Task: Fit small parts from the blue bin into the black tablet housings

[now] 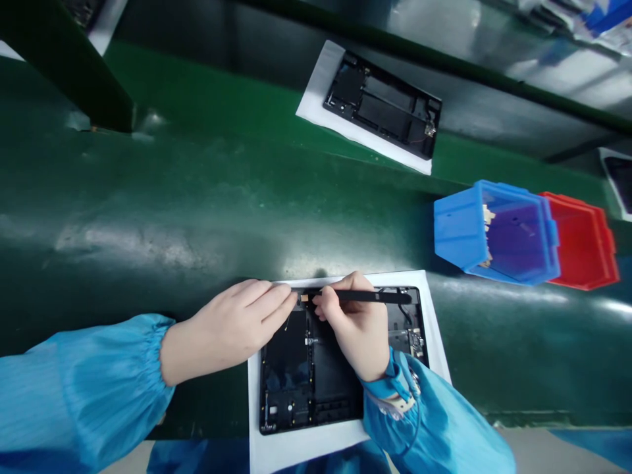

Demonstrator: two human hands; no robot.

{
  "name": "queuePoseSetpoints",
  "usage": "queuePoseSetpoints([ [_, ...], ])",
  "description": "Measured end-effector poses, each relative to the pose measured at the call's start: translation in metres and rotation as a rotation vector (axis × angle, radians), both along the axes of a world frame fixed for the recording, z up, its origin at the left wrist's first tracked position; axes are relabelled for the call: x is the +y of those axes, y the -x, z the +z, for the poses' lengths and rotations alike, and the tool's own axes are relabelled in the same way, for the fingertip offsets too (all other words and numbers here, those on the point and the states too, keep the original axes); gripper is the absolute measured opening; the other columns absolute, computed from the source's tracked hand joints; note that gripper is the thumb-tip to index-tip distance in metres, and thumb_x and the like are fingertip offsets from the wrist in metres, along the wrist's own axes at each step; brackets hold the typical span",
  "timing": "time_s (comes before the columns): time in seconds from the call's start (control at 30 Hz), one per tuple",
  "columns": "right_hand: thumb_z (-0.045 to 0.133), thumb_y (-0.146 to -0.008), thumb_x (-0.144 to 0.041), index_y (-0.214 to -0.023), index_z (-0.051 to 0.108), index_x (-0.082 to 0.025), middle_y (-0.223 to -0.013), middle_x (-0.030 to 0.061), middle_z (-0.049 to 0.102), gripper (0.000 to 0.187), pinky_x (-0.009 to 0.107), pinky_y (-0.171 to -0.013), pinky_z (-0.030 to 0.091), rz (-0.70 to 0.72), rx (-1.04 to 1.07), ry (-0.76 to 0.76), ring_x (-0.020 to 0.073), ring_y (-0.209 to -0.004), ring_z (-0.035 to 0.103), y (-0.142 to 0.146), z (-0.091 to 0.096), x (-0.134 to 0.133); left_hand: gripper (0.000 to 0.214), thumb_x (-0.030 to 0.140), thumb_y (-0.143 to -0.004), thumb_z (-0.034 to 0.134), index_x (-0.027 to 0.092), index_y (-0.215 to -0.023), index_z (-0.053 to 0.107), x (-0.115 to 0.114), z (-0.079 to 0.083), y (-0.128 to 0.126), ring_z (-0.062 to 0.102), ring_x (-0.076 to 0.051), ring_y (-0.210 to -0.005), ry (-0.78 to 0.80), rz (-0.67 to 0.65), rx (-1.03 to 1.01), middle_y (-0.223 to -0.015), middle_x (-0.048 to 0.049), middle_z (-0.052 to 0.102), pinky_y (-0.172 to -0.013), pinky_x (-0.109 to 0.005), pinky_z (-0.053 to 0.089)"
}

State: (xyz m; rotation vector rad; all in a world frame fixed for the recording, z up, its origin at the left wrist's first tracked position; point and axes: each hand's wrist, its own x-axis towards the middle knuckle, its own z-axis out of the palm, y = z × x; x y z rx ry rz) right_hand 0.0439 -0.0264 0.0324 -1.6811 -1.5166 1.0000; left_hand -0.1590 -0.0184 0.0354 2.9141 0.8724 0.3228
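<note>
A black tablet-like device housing (336, 368) lies with its inside facing up on a white sheet (437, 342) near the bench's front edge. My right hand (360, 322) grips black tweezers (380, 297) in a pinch, held almost level across the housing's far part. Close to the tweezers' tip is a small tan piece (304, 298); whether the tip touches it I cannot tell. My left hand (251, 316) reaches over the housing's far left corner, fingers together and bent down, fingertips beside the tan piece. Its thumb, and whatever it pinches, are hidden.
Blue bin (457, 227) with small pale parts stands at right, a red bin (582, 243) behind it. Another open housing (385, 102) rests on a white sheet at the back. A green post (74, 66) rises at left. A cord runs from my right wristband (399, 398).
</note>
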Motion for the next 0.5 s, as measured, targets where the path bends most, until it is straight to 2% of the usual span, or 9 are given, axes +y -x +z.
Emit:
queuePoseSetpoints([
  [0.17, 0.054, -0.083, -0.025, -0.069, 0.051, -0.021, -0.059, -0.0021, 0.053, 0.015, 0.027, -0.051, 0.045, 0.021, -0.021, -0.025, 0.013, -0.052, 0.054, -0.002, 0.001, 0.0, 0.038, 0.012, -0.087, 0.045, 0.011, -0.125, 0.051, 0.0, 0.0, -0.003, 0.053, -0.021, -0.091, 0.035, 0.018, 0.043, -0.114, -0.0103, 0.057, -0.08, -0.034, 0.049],
  [0.27, 0.054, -0.083, -0.025, -0.068, 0.05, -0.021, -0.059, -0.0023, 0.052, 0.016, 0.027, -0.05, 0.044, -0.026, -0.026, -0.105, 0.0129, -0.052, 0.053, -0.007, 0.002, -0.001, 0.04, 0.015, -0.086, 0.045, 0.015, -0.126, 0.05, 0.0, -0.001, -0.008, 0.053, -0.021, -0.086, 0.063, 0.072, 0.049, -0.111, -0.0097, 0.057, -0.077, -0.036, 0.049],
  [0.4, 0.05, -0.086, -0.023, -0.076, 0.051, -0.022, -0.069, 0.0001, 0.054, 0.01, 0.03, -0.058, 0.045, -0.103, 0.078, -0.263, 0.015, -0.061, 0.055, -0.011, 0.007, -0.002, 0.038, 0.024, -0.088, 0.046, 0.018, -0.126, 0.051, 0.002, -0.001, -0.015, 0.053, -0.023, -0.09, 0.1, 0.106, 0.008, -0.106, -0.01, 0.056, -0.075, -0.037, 0.049],
  [0.5, 0.045, -0.088, -0.022, -0.081, 0.051, -0.022, -0.082, 0.0038, 0.055, 0.01, 0.036, -0.071, 0.046, -0.057, 0.069, -0.375, 0.0191, -0.077, 0.056, -0.011, 0.012, -0.001, 0.037, 0.029, -0.088, 0.048, 0.022, -0.124, 0.052, 0.004, -0.003, -0.013, 0.053, -0.025, -0.093, 0.107, 0.076, -0.019, -0.105, -0.0096, 0.056, -0.076, -0.038, 0.049],
])
